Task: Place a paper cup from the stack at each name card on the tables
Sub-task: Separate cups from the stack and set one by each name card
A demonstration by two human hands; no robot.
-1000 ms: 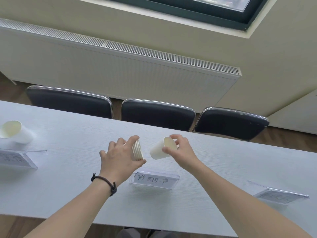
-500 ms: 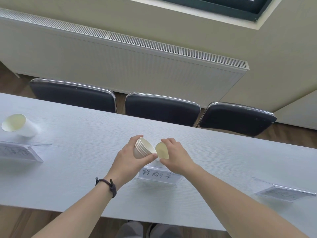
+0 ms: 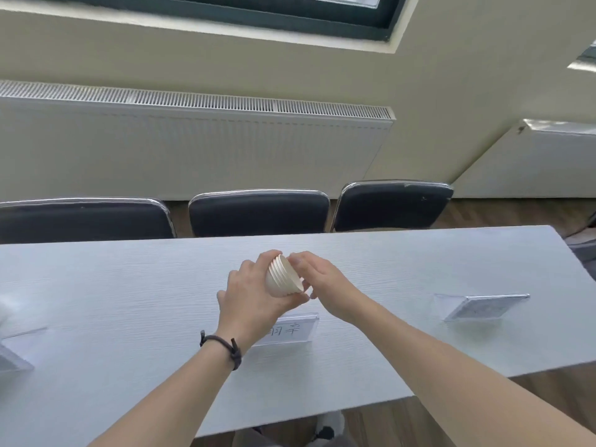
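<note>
A stack of white paper cups (image 3: 283, 280) lies on its side in the air above the grey table (image 3: 129, 301), mouth facing right. My left hand (image 3: 248, 301) wraps around its base. My right hand (image 3: 322, 285) pinches the rim at the stack's mouth with fingers above and thumb below. I see no separate cup. Just below my hands stands the middle name card (image 3: 290, 330), partly hidden by my left wrist. A second name card (image 3: 480, 306) stands to the right and a third (image 3: 13, 359) at the left edge.
Three dark chairs (image 3: 258, 212) are pushed in along the table's far side, with a white radiator (image 3: 193, 140) on the wall behind. The table ends at the right (image 3: 574, 262). A blurred white shape (image 3: 4, 312) shows at the far left edge.
My right hand held a single cup apart from the stack; it has come to the stack's mouth and no single cup shows now. The view has swung right.
</note>
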